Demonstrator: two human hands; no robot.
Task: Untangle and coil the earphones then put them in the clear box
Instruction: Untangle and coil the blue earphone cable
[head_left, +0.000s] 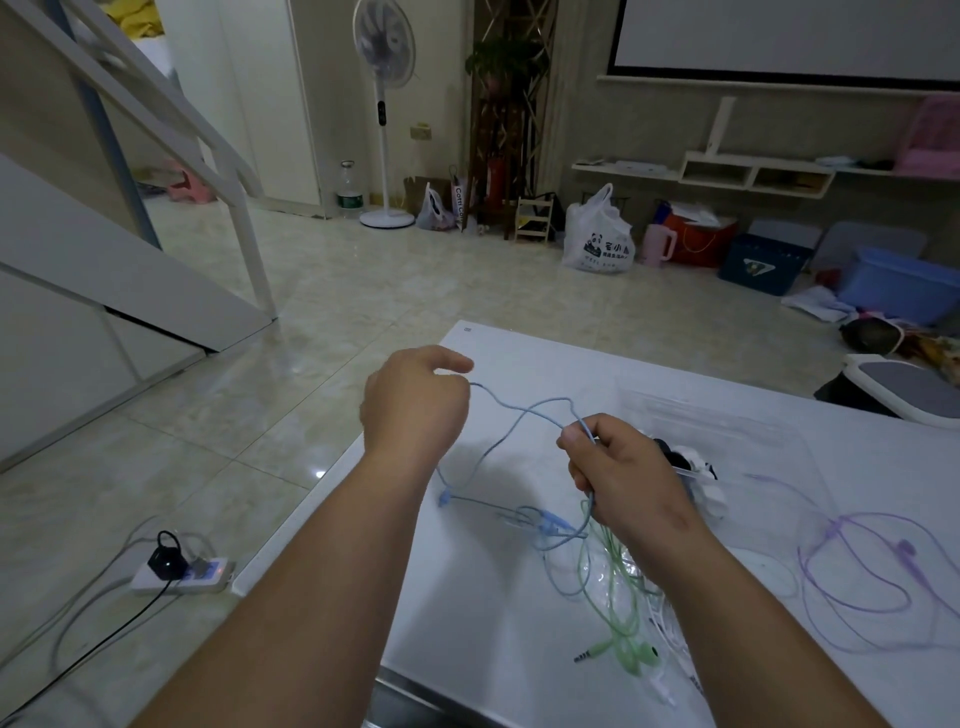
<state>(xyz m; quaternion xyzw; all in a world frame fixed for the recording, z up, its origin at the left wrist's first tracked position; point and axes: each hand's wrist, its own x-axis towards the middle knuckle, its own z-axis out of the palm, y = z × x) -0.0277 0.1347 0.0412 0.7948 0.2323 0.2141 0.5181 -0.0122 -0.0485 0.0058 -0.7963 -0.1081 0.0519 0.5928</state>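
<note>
Cable from the blue earphones hangs in a slack span between the two hands. The left hand pinches one end with curled fingers, and the right hand is closed round a bunch of the same cord. The rest of it drops below the hands onto the white worktop, where its loops lie across the green earphones just under the right wrist. The clear box sits just beyond the right hand. The purple earphones lie well out to its right.

The likely trouble is the overlap. Drawing the blue cord upward or apart could drag the green set along and pull a loose crossing into a knot. A hard tug might also strain the thin wire at an earbud or the splitter. The bunched cord in the right hand could hide a snag until it tightens.
</note>
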